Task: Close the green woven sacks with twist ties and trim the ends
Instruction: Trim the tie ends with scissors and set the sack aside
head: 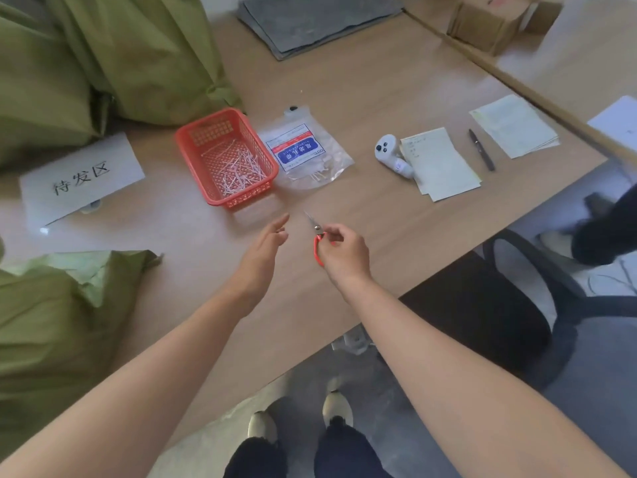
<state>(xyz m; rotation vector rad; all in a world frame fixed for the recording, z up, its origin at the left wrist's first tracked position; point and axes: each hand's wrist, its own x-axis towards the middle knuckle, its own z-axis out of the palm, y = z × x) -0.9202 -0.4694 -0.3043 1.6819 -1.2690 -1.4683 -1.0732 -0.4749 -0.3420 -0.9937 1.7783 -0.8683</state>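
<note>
My right hand [343,253] grips small red-handled scissors [316,241], blades shut and pointing away over the wooden table [379,98]. My left hand [263,257] hovers just left of them, fingers extended, holding nothing. A red plastic basket [262,167] with several white trimmed tie ends stands beyond the hands. Right of it lies a clear bag of twist ties [303,150] with a blue label. Green woven sacks lie at the far left [138,56] and near left [51,322]; the far one's neck [220,91] is cinched.
A white paper sign [82,177] lies left of the basket. A white controller [393,155], paper sheets [441,163], a pen [481,150] and more sheets [517,125] lie to the right. Grey mats [310,19] and a cardboard box [489,25] sit at the back. A black chair [517,305] stands near right.
</note>
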